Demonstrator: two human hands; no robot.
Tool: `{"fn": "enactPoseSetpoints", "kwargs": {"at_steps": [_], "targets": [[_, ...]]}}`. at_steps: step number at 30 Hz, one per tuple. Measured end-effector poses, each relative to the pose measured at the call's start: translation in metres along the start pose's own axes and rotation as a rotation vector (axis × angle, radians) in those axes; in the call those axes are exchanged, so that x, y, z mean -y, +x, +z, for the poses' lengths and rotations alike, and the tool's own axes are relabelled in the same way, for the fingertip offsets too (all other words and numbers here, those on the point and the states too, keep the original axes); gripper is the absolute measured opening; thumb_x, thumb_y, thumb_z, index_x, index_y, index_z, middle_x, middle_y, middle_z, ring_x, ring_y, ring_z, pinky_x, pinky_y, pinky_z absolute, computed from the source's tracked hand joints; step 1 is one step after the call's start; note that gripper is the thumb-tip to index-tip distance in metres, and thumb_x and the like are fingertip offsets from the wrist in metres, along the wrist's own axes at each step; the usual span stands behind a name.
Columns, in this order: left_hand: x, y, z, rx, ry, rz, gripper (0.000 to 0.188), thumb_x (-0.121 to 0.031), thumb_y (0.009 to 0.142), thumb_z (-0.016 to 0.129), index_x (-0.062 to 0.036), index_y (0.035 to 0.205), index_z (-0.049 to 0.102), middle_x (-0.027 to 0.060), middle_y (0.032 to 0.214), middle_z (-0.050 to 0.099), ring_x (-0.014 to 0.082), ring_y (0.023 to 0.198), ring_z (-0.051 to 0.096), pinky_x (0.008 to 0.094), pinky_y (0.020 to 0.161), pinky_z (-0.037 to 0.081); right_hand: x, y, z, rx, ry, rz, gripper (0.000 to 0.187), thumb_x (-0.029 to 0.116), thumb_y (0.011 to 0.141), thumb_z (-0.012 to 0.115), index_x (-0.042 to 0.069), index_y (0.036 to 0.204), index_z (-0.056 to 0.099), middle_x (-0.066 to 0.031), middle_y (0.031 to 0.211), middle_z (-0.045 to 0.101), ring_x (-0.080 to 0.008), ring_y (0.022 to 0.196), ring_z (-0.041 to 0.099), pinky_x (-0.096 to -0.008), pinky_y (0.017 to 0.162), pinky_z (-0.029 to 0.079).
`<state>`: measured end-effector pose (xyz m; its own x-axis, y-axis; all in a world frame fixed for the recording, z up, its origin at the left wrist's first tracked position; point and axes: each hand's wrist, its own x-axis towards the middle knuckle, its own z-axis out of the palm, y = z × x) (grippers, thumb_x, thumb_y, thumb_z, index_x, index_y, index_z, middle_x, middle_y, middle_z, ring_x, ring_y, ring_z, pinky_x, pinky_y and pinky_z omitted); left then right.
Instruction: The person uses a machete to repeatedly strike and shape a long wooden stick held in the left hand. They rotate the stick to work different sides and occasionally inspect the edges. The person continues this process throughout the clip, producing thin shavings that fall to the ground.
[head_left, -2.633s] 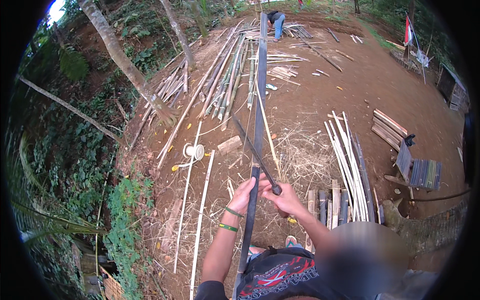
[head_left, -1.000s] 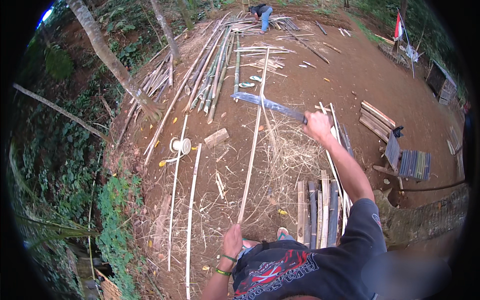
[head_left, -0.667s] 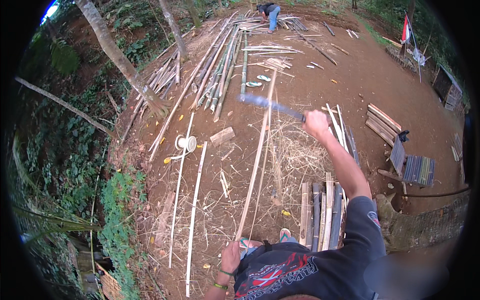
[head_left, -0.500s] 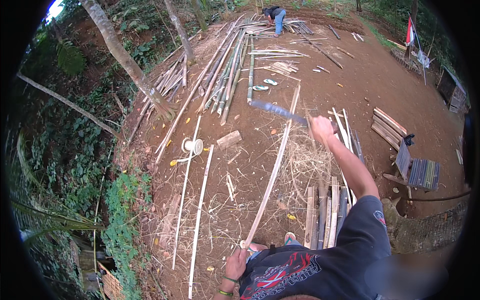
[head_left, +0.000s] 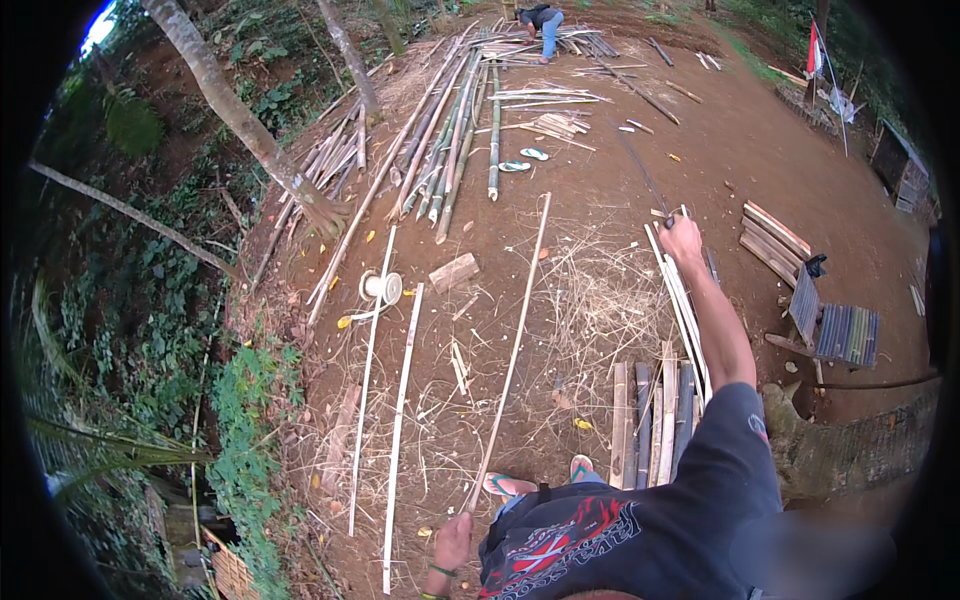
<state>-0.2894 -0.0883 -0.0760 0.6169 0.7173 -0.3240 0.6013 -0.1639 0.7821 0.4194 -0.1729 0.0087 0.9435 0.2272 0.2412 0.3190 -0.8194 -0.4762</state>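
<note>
My left hand [head_left: 455, 543] is closed round the near end of a long, thin bamboo strip [head_left: 516, 348]. The strip slants away from me, its far end pointing at the bamboo pile. Out to the right, my right hand [head_left: 684, 241] grips a machete [head_left: 643, 168] by its handle. The dark, narrow blade points away and slightly left, apart from the strip. Two pale bamboo strips [head_left: 402, 430] lie on the ground to the left of the held one. Below my right forearm are split bamboo lengths [head_left: 645, 425] and several pale strips [head_left: 678, 290].
Thin shavings [head_left: 615, 295] cover the ground between my hands. A pale spool [head_left: 383, 288] and a wood block [head_left: 455, 272] lie left. Bamboo poles [head_left: 465, 130] spread ahead, with green sandals [head_left: 525, 160] beside them and a bent-over person [head_left: 545, 30] beyond. A bamboo seat [head_left: 840, 330] stands right.
My right hand has moved right, and the machete has swung away from the strip to point forward. The strip's far end has shifted left, and my left hand has dropped slightly.
</note>
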Motion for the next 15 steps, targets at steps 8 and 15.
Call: {"fn": "enactPoseSetpoints", "kwargs": {"at_steps": [8,15], "targets": [[-0.030,0.042,-0.003,0.402,-0.621,-0.372,0.057,-0.062,0.101,0.026,-0.0138,0.074,0.041,-0.0052,0.053,0.032,0.0074,0.041,0.028,0.0238,0.038,0.023,0.073,-0.178,0.014,0.707,-0.150,-0.518,0.014,0.019,0.083,0.058,0.008,0.085,0.066,-0.0035,0.056,0.052,-0.0129,0.045,0.049,-0.0315,0.037,0.045],[-0.041,0.054,0.007,0.401,-0.565,-0.281,0.056,-0.060,0.101,0.024,-0.0128,0.077,0.041,-0.0051,0.053,0.033,0.0074,0.040,0.029,0.0243,0.037,0.023,0.109,-0.264,0.006,0.650,-0.109,-1.117,0.012,0.021,0.078,0.061,0.010,0.082,0.065,-0.0039,0.059,0.057,-0.0160,0.051,0.058,-0.0380,0.048,0.052]]}}
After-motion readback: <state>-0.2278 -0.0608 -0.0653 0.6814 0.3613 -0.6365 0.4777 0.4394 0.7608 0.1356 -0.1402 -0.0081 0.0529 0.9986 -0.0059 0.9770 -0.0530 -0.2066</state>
